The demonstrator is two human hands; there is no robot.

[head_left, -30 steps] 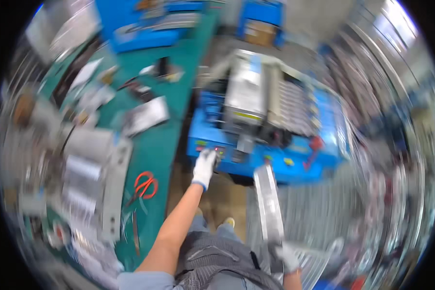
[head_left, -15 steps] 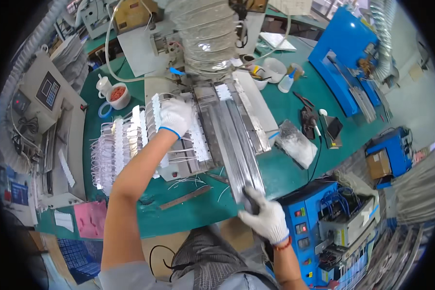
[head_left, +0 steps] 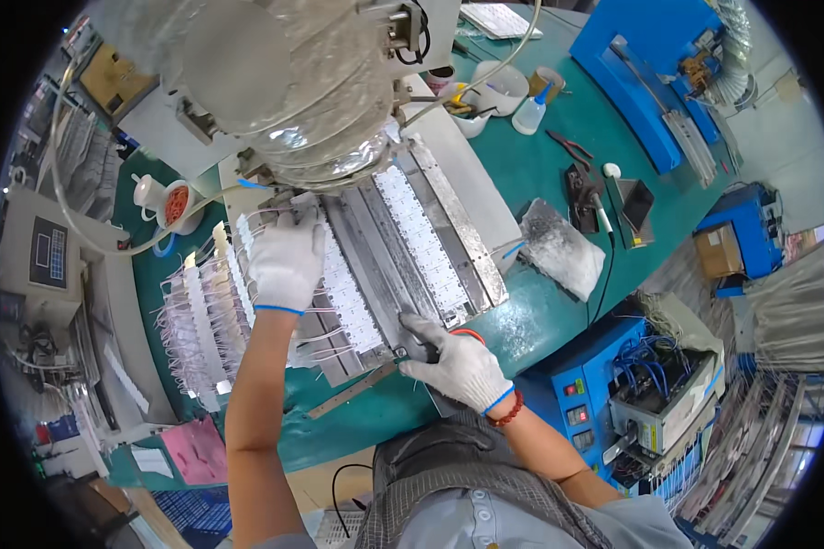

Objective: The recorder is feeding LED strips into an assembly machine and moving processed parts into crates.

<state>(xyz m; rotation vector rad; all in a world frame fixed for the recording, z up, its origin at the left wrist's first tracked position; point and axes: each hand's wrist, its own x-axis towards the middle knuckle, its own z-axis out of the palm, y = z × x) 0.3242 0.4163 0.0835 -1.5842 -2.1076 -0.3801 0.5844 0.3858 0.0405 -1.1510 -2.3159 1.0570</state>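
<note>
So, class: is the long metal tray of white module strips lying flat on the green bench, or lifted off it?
Flat. The metal tray rests level on the green bench; the left hand lies on its strips, the right hand at its near end.

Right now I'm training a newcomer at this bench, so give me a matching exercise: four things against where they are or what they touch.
Things:
1. left hand
2. right hand
3. squeeze bottle
4. pink sheet

Places:
A. near edge of the bench, left of the person
B. flat on the white strips
C. far side of the green bench, by a white bowl
D. near end of the metal trays

Pairs: 1-B, 2-D, 3-C, 4-A
</note>
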